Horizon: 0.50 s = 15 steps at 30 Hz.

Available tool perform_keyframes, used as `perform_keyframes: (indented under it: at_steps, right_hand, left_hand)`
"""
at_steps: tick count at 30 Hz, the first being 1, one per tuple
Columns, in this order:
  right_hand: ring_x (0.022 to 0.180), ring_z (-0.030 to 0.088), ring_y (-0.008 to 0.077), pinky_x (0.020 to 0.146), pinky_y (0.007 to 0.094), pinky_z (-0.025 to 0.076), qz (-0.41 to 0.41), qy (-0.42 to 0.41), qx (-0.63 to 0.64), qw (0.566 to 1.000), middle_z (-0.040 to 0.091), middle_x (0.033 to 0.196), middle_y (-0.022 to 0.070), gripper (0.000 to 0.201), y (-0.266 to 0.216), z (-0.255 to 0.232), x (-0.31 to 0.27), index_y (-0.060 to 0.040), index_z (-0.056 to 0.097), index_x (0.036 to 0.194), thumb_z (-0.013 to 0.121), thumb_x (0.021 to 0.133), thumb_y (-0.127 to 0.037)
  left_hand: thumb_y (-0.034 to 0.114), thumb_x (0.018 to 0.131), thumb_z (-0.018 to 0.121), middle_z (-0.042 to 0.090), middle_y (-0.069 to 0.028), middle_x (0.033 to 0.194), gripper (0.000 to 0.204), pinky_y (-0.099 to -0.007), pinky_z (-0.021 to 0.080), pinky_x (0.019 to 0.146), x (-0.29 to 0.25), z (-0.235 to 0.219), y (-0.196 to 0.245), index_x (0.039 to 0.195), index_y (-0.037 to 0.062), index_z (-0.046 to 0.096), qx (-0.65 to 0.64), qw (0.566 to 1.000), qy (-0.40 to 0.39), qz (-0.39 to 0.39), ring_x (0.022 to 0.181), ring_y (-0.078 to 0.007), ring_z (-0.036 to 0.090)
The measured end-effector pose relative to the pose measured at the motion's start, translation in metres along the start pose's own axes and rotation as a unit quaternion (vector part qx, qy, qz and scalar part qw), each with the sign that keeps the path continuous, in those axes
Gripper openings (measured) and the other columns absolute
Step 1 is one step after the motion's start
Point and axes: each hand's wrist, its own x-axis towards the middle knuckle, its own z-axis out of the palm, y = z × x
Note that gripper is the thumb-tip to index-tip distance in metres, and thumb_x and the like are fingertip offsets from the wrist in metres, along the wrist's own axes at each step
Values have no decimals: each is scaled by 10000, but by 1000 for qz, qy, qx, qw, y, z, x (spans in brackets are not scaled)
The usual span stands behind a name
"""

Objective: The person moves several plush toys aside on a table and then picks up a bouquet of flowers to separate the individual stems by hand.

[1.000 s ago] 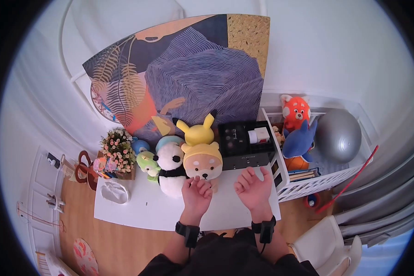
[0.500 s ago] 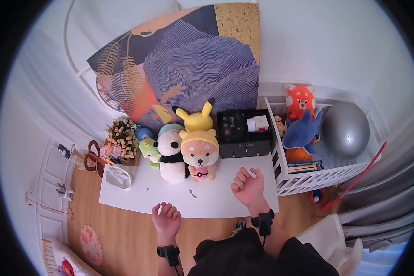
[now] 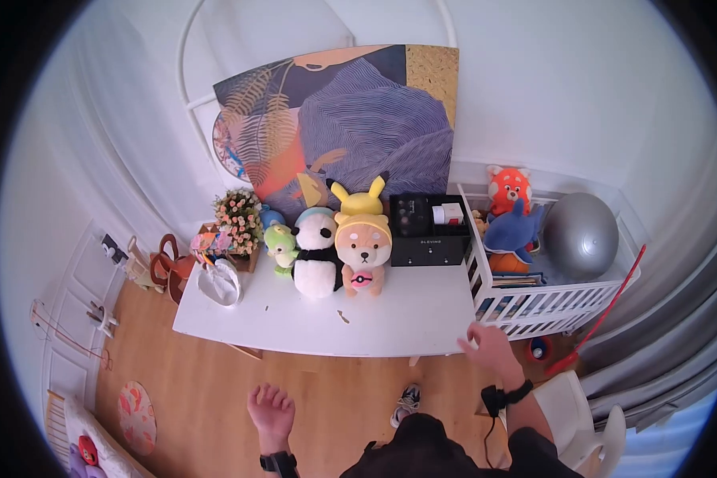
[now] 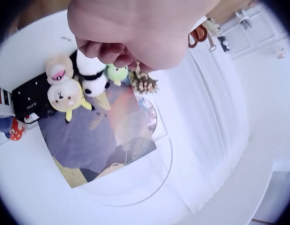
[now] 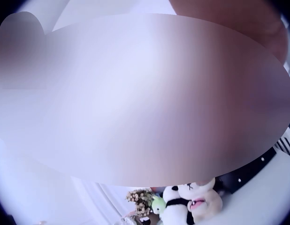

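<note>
My left hand hangs over the wooden floor in front of the white table, fingers loosely curled around nothing. Out by the table's front right corner is my right hand, its fingers slightly bent and holding nothing. On the table sit a shiba dog plush in a yellow hood, a panda plush, a green plush and a yellow plush with black-tipped ears. The left wrist view shows the left hand above these toys. Much of the right wrist view is blurred.
A black box, a white basket and a flower arrangement stand on the table, with a large painted panel behind. To the right are a white railed crib with toys and a grey ball, and a white chair.
Both hands have drawn back from in front of the shiba plush and spread apart: the left toward the lower left, the right toward the right. The head view has shifted back from the table.
</note>
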Motion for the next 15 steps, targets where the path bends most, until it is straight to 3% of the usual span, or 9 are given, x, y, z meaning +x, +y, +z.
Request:
perform_keyframes:
  at_steps: [1, 3, 4, 6, 7, 9, 12, 13, 15]
  right_hand:
    - [596, 598, 291, 559, 393, 463, -34, -8, -279, 960, 614, 667, 129, 337, -10, 3, -25, -63, 575, 778, 608, 810, -397]
    - [766, 626, 367, 675, 435, 498, 30, -72, -236, 969, 648, 782, 178, 355, 0, 17, -70, -72, 626, 814, 640, 786, -426]
    - [770, 629, 360, 682, 433, 499, 61, -88, -242, 964, 651, 780, 173, 365, 15, 23, -96, -68, 641, 819, 641, 781, -431]
    - [791, 634, 352, 705, 425, 503, 134, -157, -253, 945, 658, 794, 176, 395, 51, 28, -142, -60, 665, 844, 639, 773, -448]
    - [808, 636, 350, 720, 419, 505, 182, -206, -260, 926, 660, 810, 184, 417, 69, 28, -165, -55, 673, 863, 636, 770, -459]
    - [825, 642, 346, 748, 405, 510, 241, -195, -245, 918, 666, 831, 193, 477, 102, 32, -219, -30, 674, 882, 614, 778, -492]
    - [850, 648, 351, 760, 418, 511, 277, -199, -201, 918, 669, 866, 211, 529, 210, 54, -301, -10, 687, 866, 592, 785, -525]
    - [858, 646, 360, 772, 433, 505, 297, -254, -220, 894, 663, 867, 225, 570, 244, 59, -325, 5, 679, 866, 568, 782, -548]
    - [872, 637, 381, 797, 458, 491, 250, -321, -274, 871, 651, 836, 244, 625, 308, 73, -374, 29, 647, 857, 486, 822, -575]
  left_hand:
    - [277, 858, 529, 371, 56, 614, 153, -249, 249, 500, -9, -23, 1, 804, 137, 561, -4, 1000, -3, -2, 535, -88, 326]
    - [278, 842, 516, 332, 53, 594, 190, -267, 235, 473, -30, -74, 4, 721, 138, 477, -33, 993, 110, -29, 499, -97, 294]
    - [278, 842, 516, 332, 53, 594, 190, -267, 235, 473, -40, -104, 1, 721, 138, 477, -38, 993, 111, -25, 499, -97, 294]
    - [290, 834, 511, 334, 48, 583, 209, -270, 231, 465, -54, -150, -9, 697, 136, 474, -27, 974, 217, -58, 497, -103, 305]
    - [290, 834, 511, 334, 48, 583, 209, -270, 231, 465, -59, -155, -13, 697, 136, 474, -32, 975, 215, -51, 497, -103, 305]
    - [277, 844, 491, 339, 45, 579, 206, -270, 240, 468, -71, -164, -29, 692, 141, 460, -6, 980, 160, -119, 498, -109, 321]
    - [252, 854, 477, 340, 44, 580, 208, -268, 256, 473, -67, -148, -55, 682, 142, 438, 35, 983, 108, -142, 498, -110, 329]
    - [241, 859, 471, 338, 42, 583, 199, -267, 262, 477, -61, -146, -63, 691, 141, 436, 30, 980, 117, -161, 501, -111, 330]
    - [230, 864, 465, 336, 40, 586, 189, -266, 268, 480, -56, -142, -76, 701, 140, 434, 21, 978, 120, -171, 504, -113, 330]
